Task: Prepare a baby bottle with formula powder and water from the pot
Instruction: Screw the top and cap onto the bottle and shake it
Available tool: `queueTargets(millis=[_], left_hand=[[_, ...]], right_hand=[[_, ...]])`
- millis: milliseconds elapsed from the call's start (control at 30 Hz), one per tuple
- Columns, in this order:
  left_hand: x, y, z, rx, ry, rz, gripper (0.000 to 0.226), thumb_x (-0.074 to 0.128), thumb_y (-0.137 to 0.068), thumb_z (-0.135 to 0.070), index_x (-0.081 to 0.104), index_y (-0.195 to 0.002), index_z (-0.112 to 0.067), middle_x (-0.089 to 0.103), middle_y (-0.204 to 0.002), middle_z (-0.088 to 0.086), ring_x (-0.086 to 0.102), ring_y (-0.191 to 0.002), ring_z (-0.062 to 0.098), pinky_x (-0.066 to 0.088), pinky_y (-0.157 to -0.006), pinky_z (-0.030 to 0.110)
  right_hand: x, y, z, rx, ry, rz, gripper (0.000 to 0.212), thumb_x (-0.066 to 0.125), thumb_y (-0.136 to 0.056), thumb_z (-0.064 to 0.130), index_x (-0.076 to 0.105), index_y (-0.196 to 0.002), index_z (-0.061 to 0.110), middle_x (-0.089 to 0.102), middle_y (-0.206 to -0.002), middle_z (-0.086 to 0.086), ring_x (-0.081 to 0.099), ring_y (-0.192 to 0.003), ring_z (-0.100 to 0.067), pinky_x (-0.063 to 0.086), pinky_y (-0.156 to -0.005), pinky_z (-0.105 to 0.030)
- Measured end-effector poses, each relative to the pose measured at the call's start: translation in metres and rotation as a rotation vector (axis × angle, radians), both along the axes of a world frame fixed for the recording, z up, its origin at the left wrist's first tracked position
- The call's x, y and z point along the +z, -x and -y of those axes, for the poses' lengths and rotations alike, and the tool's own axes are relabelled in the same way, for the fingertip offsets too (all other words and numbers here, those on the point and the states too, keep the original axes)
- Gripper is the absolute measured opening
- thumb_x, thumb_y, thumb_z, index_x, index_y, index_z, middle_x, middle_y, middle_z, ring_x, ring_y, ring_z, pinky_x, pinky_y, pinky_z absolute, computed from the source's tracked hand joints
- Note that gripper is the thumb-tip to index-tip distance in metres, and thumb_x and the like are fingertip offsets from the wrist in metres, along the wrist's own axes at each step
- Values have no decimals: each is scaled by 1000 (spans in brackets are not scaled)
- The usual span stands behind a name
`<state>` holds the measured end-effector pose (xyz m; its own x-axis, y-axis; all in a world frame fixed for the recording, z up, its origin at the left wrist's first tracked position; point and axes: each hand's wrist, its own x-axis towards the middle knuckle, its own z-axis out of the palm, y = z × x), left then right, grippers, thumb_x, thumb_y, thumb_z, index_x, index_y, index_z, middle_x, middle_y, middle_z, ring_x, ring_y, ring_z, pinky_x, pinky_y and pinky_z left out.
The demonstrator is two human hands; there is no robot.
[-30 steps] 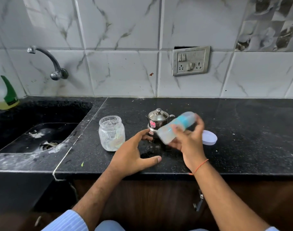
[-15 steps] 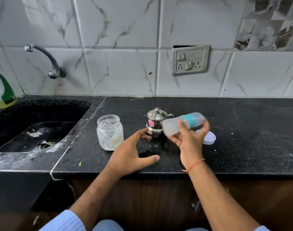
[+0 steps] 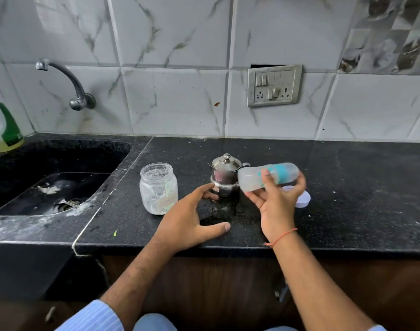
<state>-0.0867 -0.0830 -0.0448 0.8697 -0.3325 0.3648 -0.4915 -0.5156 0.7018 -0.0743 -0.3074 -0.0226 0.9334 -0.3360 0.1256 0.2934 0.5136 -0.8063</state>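
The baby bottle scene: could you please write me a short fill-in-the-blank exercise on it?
1. The baby bottle is held in the ___ hand.
2. The left hand rests open on the black ___.
3. The glass jar stands between the steel pot and the ___.

Missing words: right; countertop; sink

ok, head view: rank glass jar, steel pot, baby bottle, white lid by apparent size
1. Baby bottle, held in the right hand, blurred and nearer the camera, so unsure against the jar.
2. Glass jar.
3. Steel pot, partly hidden.
4. White lid, mostly hidden.
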Motion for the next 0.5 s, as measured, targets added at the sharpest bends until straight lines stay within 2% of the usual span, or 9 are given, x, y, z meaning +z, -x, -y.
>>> queueTargets(millis=[33,67,133,200,267,333,400,467,500], left_hand=[[0,1,0,10,4,-1,102,98,-78,-52,46,-163,-32,68,-137,-29,60,-73,-19,46,-69,10],[0,2,0,19,3,4,102,97,-78,-54,46,-163,-33,67,-137,-30,64,-80,-12,44,-70,12],[-1,1,-1,30,-4,20,102,95,-77,-59,46,-163,-34,67,-138,-30,57,-104,-2,44,-72,14],[-3,-2,-2,35,2,13,100,95,-77,-60,49,-161,-35,67,-138,-30,53,-111,0,45,-73,17],[-5,-3,-2,39,6,-5,98,95,-76,-62,51,-160,-36,67,-137,-31,53,-111,0,46,-76,21],[-6,-1,-2,42,0,-14,99,93,-75,-65,51,-159,-36,67,-137,-31,54,-111,-1,47,-78,24],[-4,-3,-3,41,-5,-29,100,92,-73,-68,51,-159,-37,68,-137,-30,65,-95,-3,49,-78,26],[-5,-4,-2,38,3,-49,102,89,-70,-72,52,-158,-38,67,-136,-32,64,-76,-8,50,-78,27],[-5,-3,-1,40,4,-52,102,88,-69,-74,51,-158,-39,67,-136,-33,65,-79,-2,49,-78,27]], right_hand=[[2,-1,1,30,-27,-18,65,75,-96,7,37,-142,34,74,-119,-5,80,-95,-34,66,-65,-49],[5,1,0,118,62,-28,66,76,-94,7,38,-142,33,75,-115,-5,80,-92,-34,65,-63,-47],[3,6,-7,203,266,-15,72,79,-90,4,40,-144,34,78,-109,-9,80,-91,-34,65,-60,-46],[1,2,-6,34,137,-16,72,78,-93,4,37,-145,32,76,-120,-10,79,-99,-35,66,-65,-48],[0,-3,1,-20,-54,-23,67,75,-97,7,34,-146,30,68,-134,-13,78,-103,-37,66,-67,-49],[2,0,-1,129,125,-35,68,75,-95,4,37,-144,30,71,-126,-16,79,-98,-37,65,-63,-47],[1,2,-7,148,234,-27,73,78,-92,1,38,-144,32,76,-115,-14,80,-95,-34,64,-60,-44],[1,0,-3,8,52,-19,69,76,-95,5,36,-144,32,72,-125,-11,79,-100,-35,65,-64,-46],[0,-2,-1,10,-6,-21,64,75,-96,7,37,-141,33,69,-130,-11,79,-102,-36,65,-66,-48]])
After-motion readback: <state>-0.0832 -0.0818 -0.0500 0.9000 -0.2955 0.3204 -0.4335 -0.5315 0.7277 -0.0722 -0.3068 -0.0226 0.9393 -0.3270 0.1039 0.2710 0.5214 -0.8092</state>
